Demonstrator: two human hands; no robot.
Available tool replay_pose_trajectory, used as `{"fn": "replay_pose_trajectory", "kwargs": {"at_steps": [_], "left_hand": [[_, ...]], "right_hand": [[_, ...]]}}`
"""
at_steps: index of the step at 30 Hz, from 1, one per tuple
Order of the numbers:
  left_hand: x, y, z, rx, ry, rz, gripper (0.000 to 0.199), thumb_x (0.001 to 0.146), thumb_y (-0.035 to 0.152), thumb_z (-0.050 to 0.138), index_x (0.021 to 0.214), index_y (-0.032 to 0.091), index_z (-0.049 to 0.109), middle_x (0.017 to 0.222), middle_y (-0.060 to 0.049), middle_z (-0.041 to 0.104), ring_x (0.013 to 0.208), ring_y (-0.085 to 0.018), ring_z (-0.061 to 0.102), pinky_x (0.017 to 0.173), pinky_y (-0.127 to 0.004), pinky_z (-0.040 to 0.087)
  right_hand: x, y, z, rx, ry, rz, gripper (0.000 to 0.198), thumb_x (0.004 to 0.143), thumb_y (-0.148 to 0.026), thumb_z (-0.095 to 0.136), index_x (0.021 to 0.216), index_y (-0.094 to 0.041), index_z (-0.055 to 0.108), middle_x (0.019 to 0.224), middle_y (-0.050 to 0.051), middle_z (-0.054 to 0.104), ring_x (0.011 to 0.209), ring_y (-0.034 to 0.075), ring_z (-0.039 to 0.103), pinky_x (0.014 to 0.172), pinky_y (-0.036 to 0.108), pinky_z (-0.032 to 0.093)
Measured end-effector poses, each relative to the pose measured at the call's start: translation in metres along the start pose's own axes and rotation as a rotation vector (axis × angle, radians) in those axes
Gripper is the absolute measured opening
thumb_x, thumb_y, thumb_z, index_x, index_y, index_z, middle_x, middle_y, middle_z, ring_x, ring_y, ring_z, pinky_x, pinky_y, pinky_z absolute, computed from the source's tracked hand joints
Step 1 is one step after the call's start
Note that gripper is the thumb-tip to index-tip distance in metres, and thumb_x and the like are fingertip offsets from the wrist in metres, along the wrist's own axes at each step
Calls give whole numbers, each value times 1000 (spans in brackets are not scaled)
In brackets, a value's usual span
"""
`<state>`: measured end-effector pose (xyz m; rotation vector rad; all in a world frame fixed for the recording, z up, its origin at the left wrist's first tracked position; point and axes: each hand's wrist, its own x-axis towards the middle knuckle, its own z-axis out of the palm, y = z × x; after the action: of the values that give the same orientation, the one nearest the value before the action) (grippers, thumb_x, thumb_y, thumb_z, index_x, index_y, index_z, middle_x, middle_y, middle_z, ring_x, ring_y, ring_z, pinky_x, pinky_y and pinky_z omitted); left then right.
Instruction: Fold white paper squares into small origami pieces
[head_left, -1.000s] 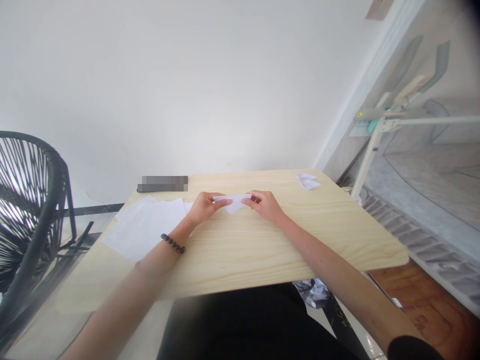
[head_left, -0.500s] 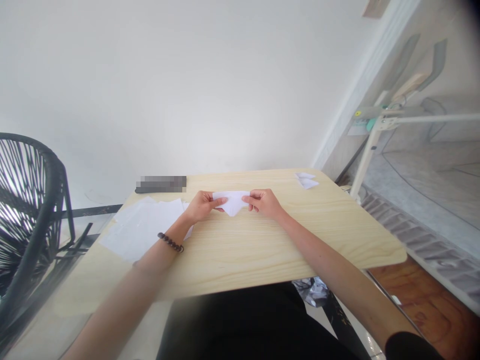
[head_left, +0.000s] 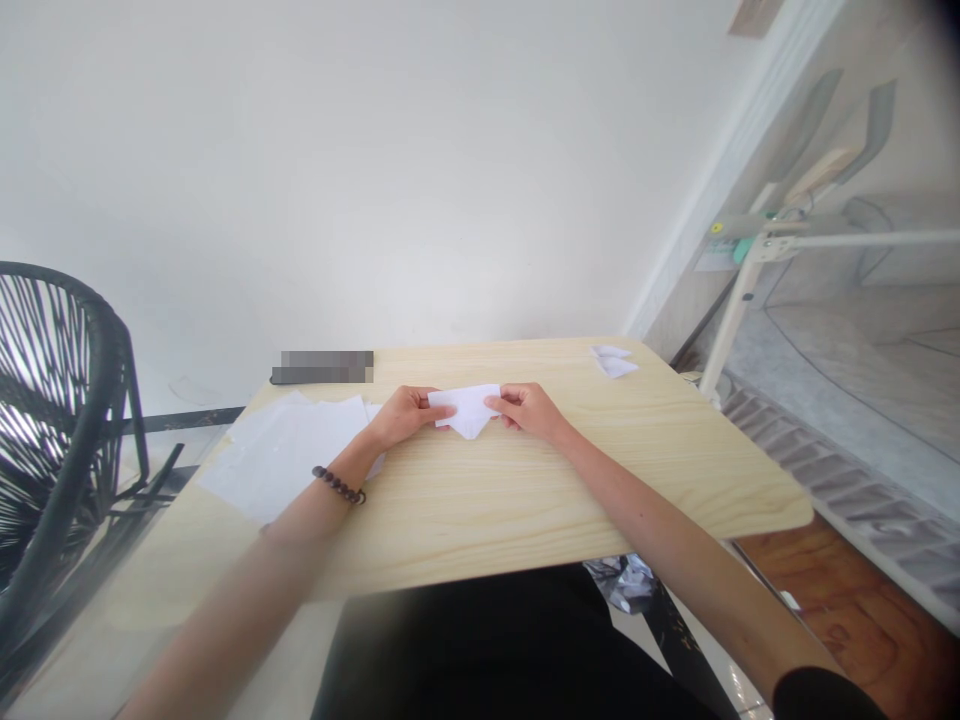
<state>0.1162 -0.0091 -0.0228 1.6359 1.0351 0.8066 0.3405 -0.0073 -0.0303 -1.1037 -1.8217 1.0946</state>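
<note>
A small folded piece of white paper (head_left: 470, 408) is held between both hands above the middle of the table, its lower edge coming to a point. My left hand (head_left: 409, 413) pinches its left end, thumb in front and fingers behind; a dark bead bracelet circles that wrist. At the right end, my right hand (head_left: 529, 408) grips the paper the same way. Loose white sheets (head_left: 289, 450) lie under and beyond my left forearm. Two folded white paper pieces (head_left: 614, 361) rest near the table's far right corner.
The pale wooden table (head_left: 487, 510) stands against a white wall. A dark pixelated item (head_left: 322, 368) lies at its far left edge. A dark woven chair (head_left: 67, 420) is on the left, and a white metal frame (head_left: 731, 310) on the right. Crumpled silvery material (head_left: 626, 582) shows below the front edge.
The folded paper has shifted slightly right and tilted, its right end a little higher. Both hands keep their pinch on it and have moved only slightly.
</note>
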Motion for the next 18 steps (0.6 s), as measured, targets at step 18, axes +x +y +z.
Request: {"fn": "replay_pose_trajectory", "kwargs": {"at_steps": [18], "left_hand": [[0, 2, 1, 49, 160, 160, 36, 67, 40, 60, 89, 12, 62, 88, -8, 65, 79, -18, 59, 73, -31, 46]], "right_hand": [[1, 2, 3, -87, 128, -201, 33, 70, -43, 54, 88, -16, 58, 72, 3, 58, 51, 10, 55, 40, 19, 42]]}}
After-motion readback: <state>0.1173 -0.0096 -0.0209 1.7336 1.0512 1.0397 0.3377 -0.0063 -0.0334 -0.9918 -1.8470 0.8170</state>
